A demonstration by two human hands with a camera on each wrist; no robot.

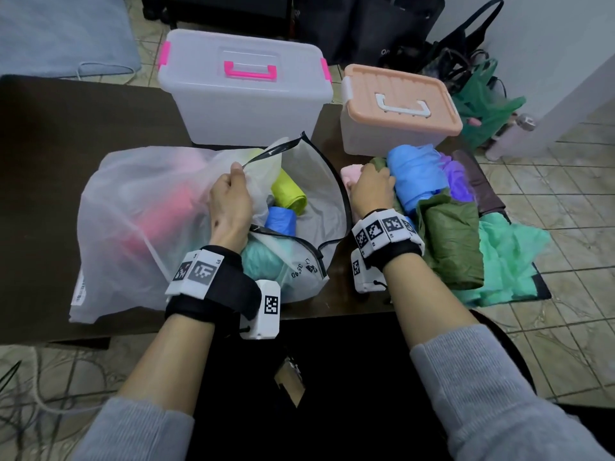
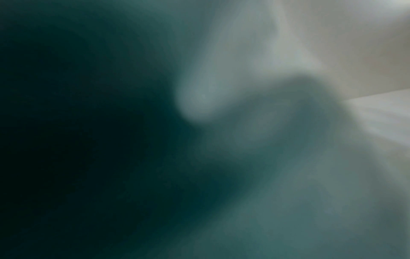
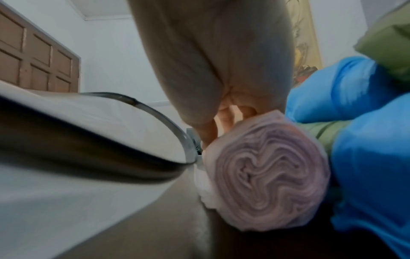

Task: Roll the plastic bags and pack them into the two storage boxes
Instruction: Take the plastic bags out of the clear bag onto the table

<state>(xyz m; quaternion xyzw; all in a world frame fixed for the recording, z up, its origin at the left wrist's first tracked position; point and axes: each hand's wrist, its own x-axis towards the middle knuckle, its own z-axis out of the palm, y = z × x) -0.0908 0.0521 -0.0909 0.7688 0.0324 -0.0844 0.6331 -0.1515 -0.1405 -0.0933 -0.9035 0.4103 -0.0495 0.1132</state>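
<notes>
My left hand (image 1: 233,176) pinches the black-trimmed edge of a large translucent zip bag (image 1: 139,207) lying on the table. Inside its open mouth lie a yellow-green roll (image 1: 289,192), a blue roll (image 1: 281,221) and a teal bag (image 1: 261,261). My right hand (image 1: 372,176) curls over a pink roll (image 3: 266,175) at the left of a heap of loose bags, its fingers (image 3: 224,121) behind the roll's top. A blue bag (image 1: 416,178) and an olive bag (image 1: 452,241) press against that roll. Behind stand a clear storage box (image 1: 246,104) with pink handle and a smaller box (image 1: 399,104) with peach lid, both closed. The left wrist view is a teal blur.
The dark table (image 1: 66,128) extends to the left. A mint-green bag (image 1: 512,261) and a purple bag (image 1: 456,178) spill over the table's right edge. On the tiled floor at the back right lie dark tote bags (image 1: 449,54) and a green bag (image 1: 482,104).
</notes>
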